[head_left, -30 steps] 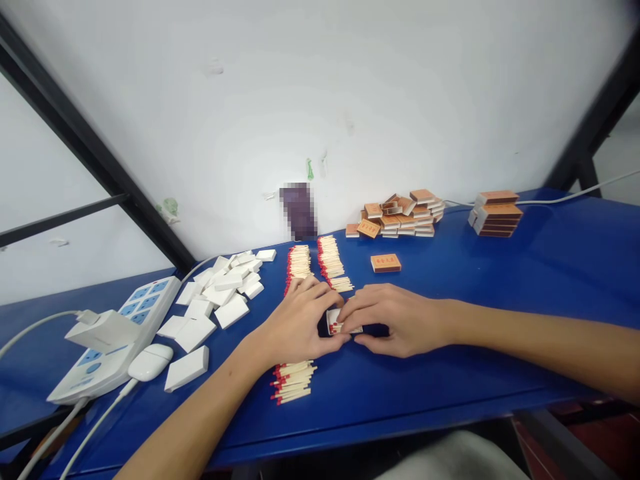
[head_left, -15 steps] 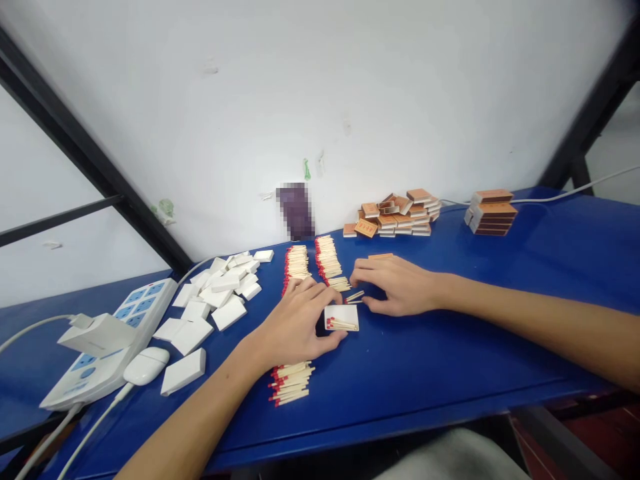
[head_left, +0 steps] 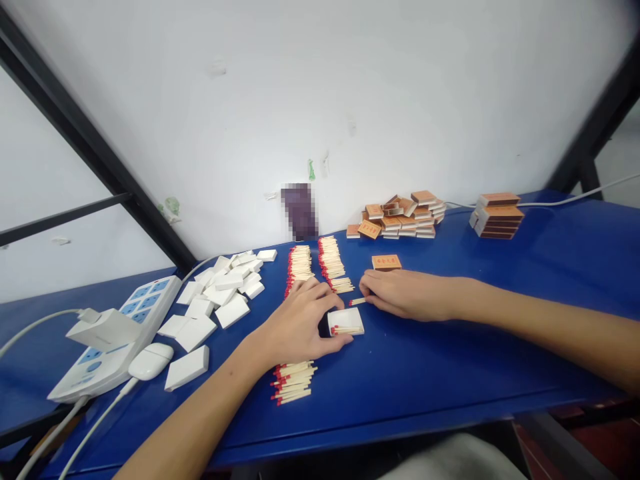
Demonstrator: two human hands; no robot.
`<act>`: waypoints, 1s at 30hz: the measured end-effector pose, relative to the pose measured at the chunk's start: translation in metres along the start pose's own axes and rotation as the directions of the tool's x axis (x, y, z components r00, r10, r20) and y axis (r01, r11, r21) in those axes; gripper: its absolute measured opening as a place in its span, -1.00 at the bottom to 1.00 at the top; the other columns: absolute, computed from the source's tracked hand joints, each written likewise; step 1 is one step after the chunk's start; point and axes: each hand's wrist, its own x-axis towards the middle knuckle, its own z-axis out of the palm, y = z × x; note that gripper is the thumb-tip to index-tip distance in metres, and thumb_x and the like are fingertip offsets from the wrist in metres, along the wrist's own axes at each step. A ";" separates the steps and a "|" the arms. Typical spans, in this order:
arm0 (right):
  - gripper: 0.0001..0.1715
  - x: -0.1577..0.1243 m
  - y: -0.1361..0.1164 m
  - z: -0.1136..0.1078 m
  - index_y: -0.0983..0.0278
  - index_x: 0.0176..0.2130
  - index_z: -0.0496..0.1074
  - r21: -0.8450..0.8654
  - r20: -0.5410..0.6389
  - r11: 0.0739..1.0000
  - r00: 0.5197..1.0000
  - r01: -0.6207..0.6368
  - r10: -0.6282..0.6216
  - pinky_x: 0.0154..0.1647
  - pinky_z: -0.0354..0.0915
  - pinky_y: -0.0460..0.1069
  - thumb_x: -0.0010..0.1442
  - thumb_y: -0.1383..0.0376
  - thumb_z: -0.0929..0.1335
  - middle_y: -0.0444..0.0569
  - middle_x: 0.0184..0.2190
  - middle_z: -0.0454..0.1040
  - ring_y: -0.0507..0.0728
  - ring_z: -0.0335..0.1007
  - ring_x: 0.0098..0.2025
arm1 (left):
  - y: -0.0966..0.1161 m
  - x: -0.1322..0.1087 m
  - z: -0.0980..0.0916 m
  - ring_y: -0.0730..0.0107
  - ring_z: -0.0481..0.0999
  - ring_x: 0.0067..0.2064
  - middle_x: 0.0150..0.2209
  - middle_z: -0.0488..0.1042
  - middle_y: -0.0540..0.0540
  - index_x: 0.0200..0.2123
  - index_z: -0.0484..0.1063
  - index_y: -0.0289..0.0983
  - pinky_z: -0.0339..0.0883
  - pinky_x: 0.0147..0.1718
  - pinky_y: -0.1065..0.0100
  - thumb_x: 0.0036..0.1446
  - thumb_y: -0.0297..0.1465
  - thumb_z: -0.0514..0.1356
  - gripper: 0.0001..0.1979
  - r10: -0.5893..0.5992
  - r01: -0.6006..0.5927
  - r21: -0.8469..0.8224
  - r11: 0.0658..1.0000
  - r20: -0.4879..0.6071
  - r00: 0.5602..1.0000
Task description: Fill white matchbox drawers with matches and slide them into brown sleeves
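My left hand (head_left: 303, 323) curls its thumb and fingers round a small white matchbox tray (head_left: 347, 316) lying on the table. Several red-tipped matches (head_left: 347, 330) rest along the tray's near side. Just beyond the tray, my right hand (head_left: 395, 292) is closed in a pinch, with match ends (head_left: 357, 302) sticking out of its fingertips; how many it holds is hidden. Two long rows of matches, a left row (head_left: 301, 263) and a right row (head_left: 331, 260), run away toward the wall. A further bunch of matches (head_left: 295, 383) lies below my left wrist. An orange matchbox sleeve (head_left: 387, 262) sits behind my right hand.
White matchbox trays (head_left: 230, 283) are heaped on the left, by a power strip (head_left: 120, 340) with a charger and a white earbud case (head_left: 151, 361). Orange matchbox sleeves (head_left: 403, 220) are piled at the wall, with a neat stack (head_left: 497, 217) farther right. The blue table (head_left: 425, 380) ends nearby.
My right fingers have closed on the loose matches that lay beside the tray. That hand has drawn slightly nearer, uncovering more of the orange sleeve. My left hand keeps its hold on the tray.
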 end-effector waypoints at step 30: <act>-0.89 0.001 -0.022 -0.003 0.26 -0.31 0.27 0.197 -0.158 0.977 0.986 0.085 -0.054 -0.41 0.13 -0.07 0.28 0.29 0.26 -0.12 -0.40 0.33 0.02 0.16 -0.45 | 0.000 0.000 0.001 0.14 0.32 -0.04 -0.20 0.42 -0.08 -0.15 0.42 -0.22 0.17 0.01 0.13 0.17 -0.09 0.26 -0.66 0.014 -0.013 0.050 0.999 -0.035 0.999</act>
